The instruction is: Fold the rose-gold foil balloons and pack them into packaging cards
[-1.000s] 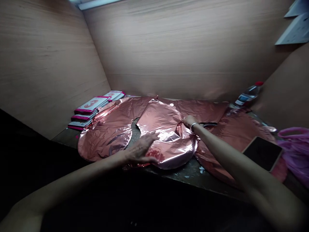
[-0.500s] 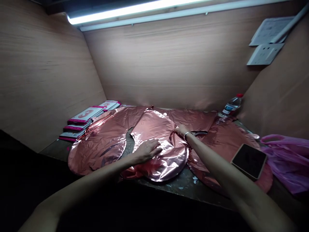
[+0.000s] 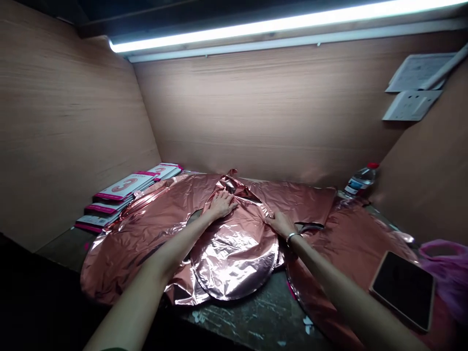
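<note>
A deflated rose-gold foil balloon (image 3: 234, 258) lies in front of me, its rounded end toward me and its far end crumpled. My left hand (image 3: 222, 204) rests on the far part of the foil, fingers spread out over it. At the right edge of the same balloon, my right hand (image 3: 281, 224) pinches the foil between thumb and fingers; a bracelet (image 3: 292, 237) circles that wrist. More flat rose-gold foil balloons spread underneath, one to the left (image 3: 142, 243) and one to the right (image 3: 351, 248).
Flat printed packets (image 3: 122, 187) are stacked at the left wall. A phone (image 3: 404, 290) lies on the right-hand foil. Behind it stand a red-capped bottle (image 3: 360, 180) and a pink plastic bag (image 3: 444, 273). Scraps lie on the dark tabletop (image 3: 252, 312).
My left hand has moved away from me across the balloon. The foil's far end has become crumpled and folded. My right hand stays at its right edge. The view has tilted up slightly.
</note>
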Demonstrator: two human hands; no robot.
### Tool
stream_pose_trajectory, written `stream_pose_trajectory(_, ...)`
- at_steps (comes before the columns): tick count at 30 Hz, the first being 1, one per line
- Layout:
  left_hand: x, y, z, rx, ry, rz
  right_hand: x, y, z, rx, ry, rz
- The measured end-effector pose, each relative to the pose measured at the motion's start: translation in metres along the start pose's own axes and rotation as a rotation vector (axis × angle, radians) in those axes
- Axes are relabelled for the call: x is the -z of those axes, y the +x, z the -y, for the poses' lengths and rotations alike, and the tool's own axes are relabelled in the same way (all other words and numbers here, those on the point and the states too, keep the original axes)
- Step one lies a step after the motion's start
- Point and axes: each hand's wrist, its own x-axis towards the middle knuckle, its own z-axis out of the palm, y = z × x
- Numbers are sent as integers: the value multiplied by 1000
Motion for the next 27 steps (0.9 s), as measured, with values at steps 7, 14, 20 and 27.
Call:
stream_pose_trajectory(7, 4, -3, -9, -34, -5, -82, -3, 3, -7, 12, 58, 26)
stream_pose_trajectory(14, 28, -4, 19, 183, 28, -103, -6, 3, -20, 4, 119, 2)
stream_pose_trajectory(20, 17, -4, 33, 119, 32, 64, 20, -10, -15, 132, -37, -192)
stream_pose_trajectory(27, 0, -9, 31, 68, 59, 75, 6, 34, 66, 836, -24, -151)
